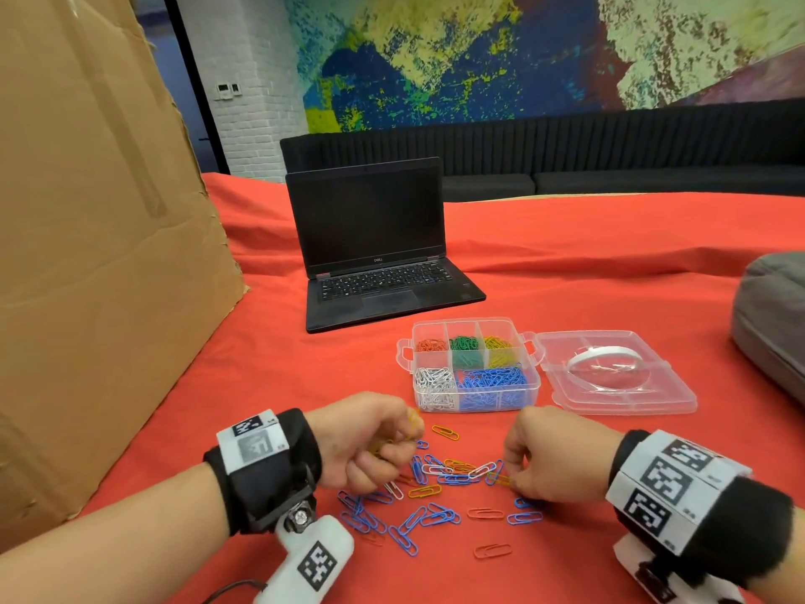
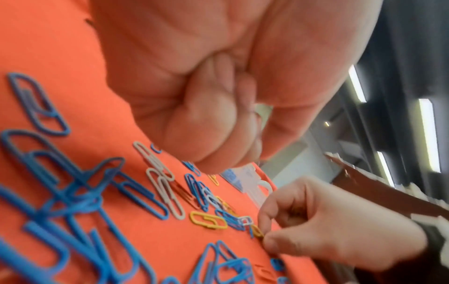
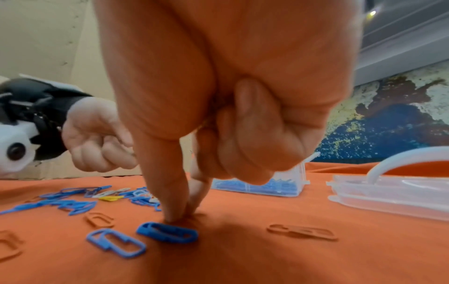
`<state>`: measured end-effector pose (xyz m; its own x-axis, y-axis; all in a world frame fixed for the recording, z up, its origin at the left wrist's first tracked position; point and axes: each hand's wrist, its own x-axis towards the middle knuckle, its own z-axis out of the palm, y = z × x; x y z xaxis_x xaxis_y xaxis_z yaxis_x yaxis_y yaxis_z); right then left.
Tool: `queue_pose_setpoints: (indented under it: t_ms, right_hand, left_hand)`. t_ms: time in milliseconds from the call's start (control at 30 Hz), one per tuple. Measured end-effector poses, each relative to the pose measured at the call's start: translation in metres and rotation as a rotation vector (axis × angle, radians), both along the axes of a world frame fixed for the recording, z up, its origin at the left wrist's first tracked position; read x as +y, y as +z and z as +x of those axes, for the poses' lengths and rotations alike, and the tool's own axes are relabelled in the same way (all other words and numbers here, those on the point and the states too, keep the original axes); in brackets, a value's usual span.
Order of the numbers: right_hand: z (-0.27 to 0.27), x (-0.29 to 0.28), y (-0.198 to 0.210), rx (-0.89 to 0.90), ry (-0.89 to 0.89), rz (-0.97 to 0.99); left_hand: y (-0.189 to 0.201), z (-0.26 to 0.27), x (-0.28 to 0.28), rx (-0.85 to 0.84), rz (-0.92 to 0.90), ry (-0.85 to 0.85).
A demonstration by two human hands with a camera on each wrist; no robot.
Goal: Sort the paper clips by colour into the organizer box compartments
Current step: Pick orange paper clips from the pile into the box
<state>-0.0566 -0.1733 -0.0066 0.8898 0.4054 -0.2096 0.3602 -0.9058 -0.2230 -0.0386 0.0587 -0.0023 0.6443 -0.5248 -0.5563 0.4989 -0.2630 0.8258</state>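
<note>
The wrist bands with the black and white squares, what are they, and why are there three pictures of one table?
There is no machine here: a person is sorting by hand. Each band carries a small camera, and a third camera sits on the head. The wide picture is the head view. The two close ones each look along a hand from its wrist.

On the red cloth lie loose paper clips, mostly blue. Behind them stands a clear organizer box with red, green, yellow, white and blue clips in separate compartments. Its lid lies beside it. A laptop and a cardboard sheet are further back.

The left hand grips a bunch of yellow clips. The right hand pinches one yellow clip.
</note>
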Motion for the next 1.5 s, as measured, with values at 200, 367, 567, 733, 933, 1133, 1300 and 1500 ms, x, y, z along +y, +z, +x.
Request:
queue_pose_setpoints:
  t_ms: [200, 367, 567, 733, 933, 1133, 1300, 1500]
  right_hand:
    - [-0.002, -0.017, 0.011, 0.786, -0.308, 0.95]
    - [0.003, -0.024, 0.015, 1.098, -0.337, 1.6]
    - [0.009, 0.007, 0.008, 0.688, -0.45, 1.048]
    - [0.014, 0.026, 0.001, 0.186, -0.071, 0.308]
    - [0.019, 0.027, 0.005, 0.084, -0.007, 0.114]
    - [0.024, 0.04, 0.002, 0.062, 0.013, 0.056]
    - [0.019, 0.042, -0.003, 0.089, 0.01, -0.021]
    - [0.016, 0.023, 0.0, 0.231, -0.052, 0.045]
  left_hand:
    - [-0.002, 0.006, 0.007, 0.159, -0.464, 0.011]
    - [0.002, 0.003, -0.004, -0.065, -0.086, 0.026]
    - [-0.007, -0.004, -0.015, -0.787, 0.814, -0.492]
    - [-0.007, -0.011, -0.022, -0.884, 0.941, -0.566]
    - [-0.011, -0.014, -0.012, -0.951, 0.954, -0.623]
    - [-0.006, -0.005, -0.001, -0.606, 0.582, -0.357]
    - [0.006, 0.005, 0.016, 0.025, -0.173, 0.038]
    - [0.005, 0.024, -0.008, -0.228, 0.079, 0.108]
